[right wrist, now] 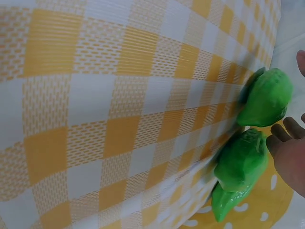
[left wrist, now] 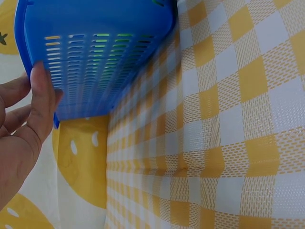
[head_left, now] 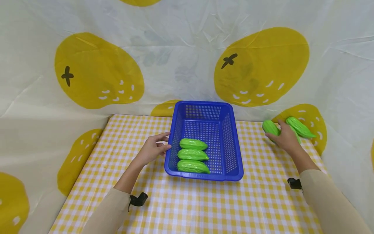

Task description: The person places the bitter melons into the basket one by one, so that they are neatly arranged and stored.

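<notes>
A blue plastic basket [head_left: 204, 103] stands on the table and holds three green toy bitter melons [head_left: 193, 154], lying side by side in its near left part. My left hand [head_left: 152, 149] touches the basket's left rim with its fingertips; the left wrist view shows them against the outer wall [left wrist: 95, 19]. At the back right, my right hand [head_left: 285, 138] is spread over a bitter melon [head_left: 270, 127]. Another bitter melon [head_left: 298, 137] is partly hidden behind that hand, and a third bitter melon [head_left: 300, 126] lies beyond it. In the right wrist view the fingers are beside the melons [right wrist: 243, 160].
A yellow-and-white checked cloth [head_left: 187, 208] covers the table. Behind it hangs a pale curtain [head_left: 181, 71] printed with large yellow fruit, close to the basket's far rim and the melons at the right.
</notes>
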Demonstrator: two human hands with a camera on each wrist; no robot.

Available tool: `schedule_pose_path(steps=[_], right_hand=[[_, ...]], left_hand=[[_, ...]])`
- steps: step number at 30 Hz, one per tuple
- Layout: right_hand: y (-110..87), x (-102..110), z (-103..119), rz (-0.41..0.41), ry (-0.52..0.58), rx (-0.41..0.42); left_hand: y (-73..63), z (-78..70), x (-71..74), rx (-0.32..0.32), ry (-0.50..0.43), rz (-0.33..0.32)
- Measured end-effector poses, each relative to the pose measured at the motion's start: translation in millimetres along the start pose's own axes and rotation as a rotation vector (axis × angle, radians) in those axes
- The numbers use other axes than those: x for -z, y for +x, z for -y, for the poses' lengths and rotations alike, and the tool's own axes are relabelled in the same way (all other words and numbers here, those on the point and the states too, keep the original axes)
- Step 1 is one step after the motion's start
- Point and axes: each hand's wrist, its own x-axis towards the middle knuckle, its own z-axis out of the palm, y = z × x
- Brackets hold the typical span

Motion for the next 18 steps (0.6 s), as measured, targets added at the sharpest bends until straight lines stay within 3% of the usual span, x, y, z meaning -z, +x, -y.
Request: schedule_pose_path(steps=[18], right_hand=[[9.4, -8.4, -8.8, 0.061, -0.056, -0.016]], left_hand=[[1.4, 2.1, -0.6, 0.002, -0.014, 0.004]])
